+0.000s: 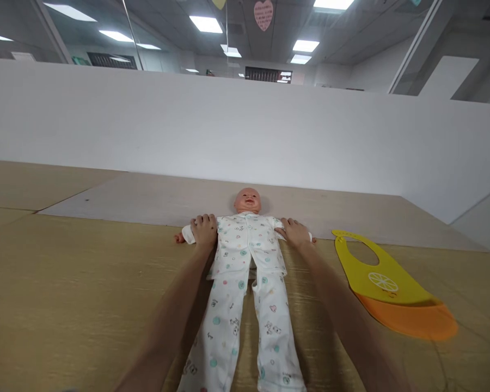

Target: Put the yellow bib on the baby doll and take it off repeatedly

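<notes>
A baby doll (247,200) in white patterned pyjamas (245,256) lies on its back on the wooden table (65,294), head away from me. My left hand (204,230) is closed round the doll's upper arm on the left side. My right hand (294,232) rests on the doll's other arm, fingers together and pressed on the sleeve. Both my forearms run alongside the doll's body and legs.
A yellow silicone bib (386,280) with an orange pocket lies flat on the table to the right of the doll. A white partition wall (228,130) stands behind the table. A grey mat (147,198) lies under the doll's head end.
</notes>
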### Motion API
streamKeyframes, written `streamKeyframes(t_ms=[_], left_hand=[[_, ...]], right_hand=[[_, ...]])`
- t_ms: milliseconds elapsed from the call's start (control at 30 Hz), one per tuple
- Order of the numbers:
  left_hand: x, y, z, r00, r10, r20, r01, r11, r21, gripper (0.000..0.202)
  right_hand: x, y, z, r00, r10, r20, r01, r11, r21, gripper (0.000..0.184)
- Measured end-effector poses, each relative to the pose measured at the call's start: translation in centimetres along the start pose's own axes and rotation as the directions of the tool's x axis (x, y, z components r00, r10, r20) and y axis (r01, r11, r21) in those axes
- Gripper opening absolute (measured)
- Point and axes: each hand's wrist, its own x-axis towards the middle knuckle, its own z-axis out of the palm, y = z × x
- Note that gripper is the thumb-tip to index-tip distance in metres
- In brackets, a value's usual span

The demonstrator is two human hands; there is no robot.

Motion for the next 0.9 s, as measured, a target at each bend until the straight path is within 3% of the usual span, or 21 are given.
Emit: streamKeyframes(t_ms=[333, 667, 900], left_hand=[[0.0, -0.2, 0.0, 1.000, -0.014, 0.009, 0.014, 0.998, -0.064, 0.038], [1.0, -0.8, 1.1, 1.000, -0.024, -0.008, 0.023, 0.999, -0.032, 0.041], [1.4, -0.9, 1.4, 0.999, -0.038, -0.001, 0.038, 0.999, 0.001, 0.040]], right_hand=[[0.5, 0.1, 0.1, 0.999, -0.016, -0.045, 0.015, 1.000, -0.023, 0.057], [1.8, 0.6, 0.4, 0.998, -0.015, -0.068, 0.012, 0.999, -0.031, 0.067], [2.6, 0.8, 1.3, 0.994, -0.029, -0.106, 0.025, 0.999, -0.037, 0.062]])
